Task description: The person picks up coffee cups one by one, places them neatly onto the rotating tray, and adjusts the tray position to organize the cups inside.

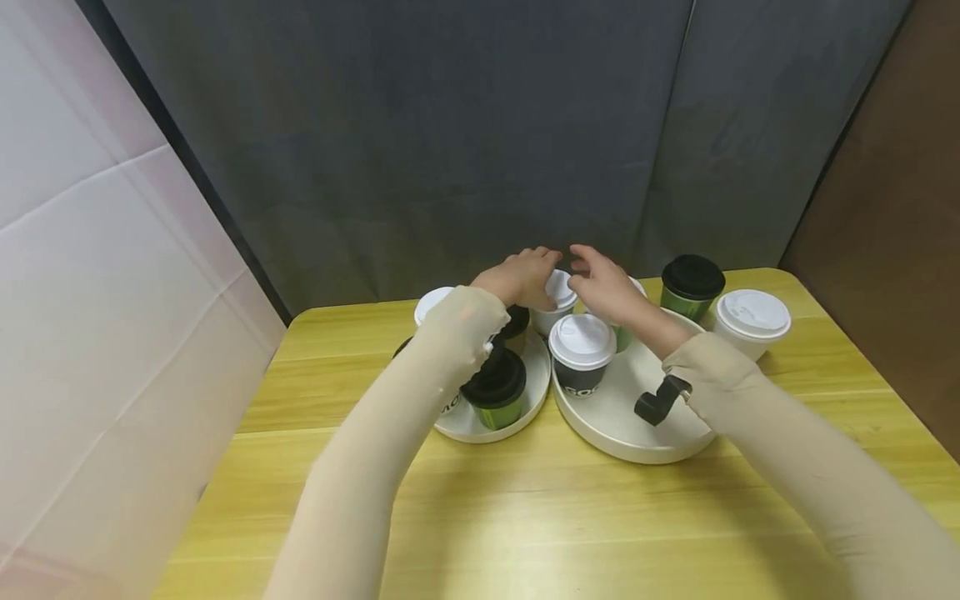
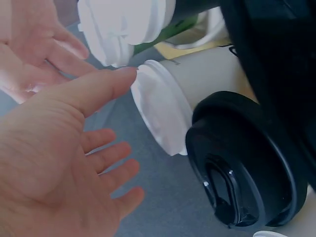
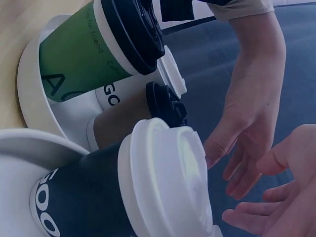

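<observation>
Lidded cups (image 1: 582, 342) on both trays (image 1: 615, 421)

From my distant station I am seeing a cream, close-fitting cloth left sleeve (image 1: 375, 450) and a matching cream right sleeve (image 1: 802, 458), both bunching toward the wrists. A small, angular black wrist device (image 1: 660, 402) is jutting from beneath the right one.

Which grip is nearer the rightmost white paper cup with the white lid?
Right. The right grip is left of that white cup; the left grip lies farther left.
</observation>
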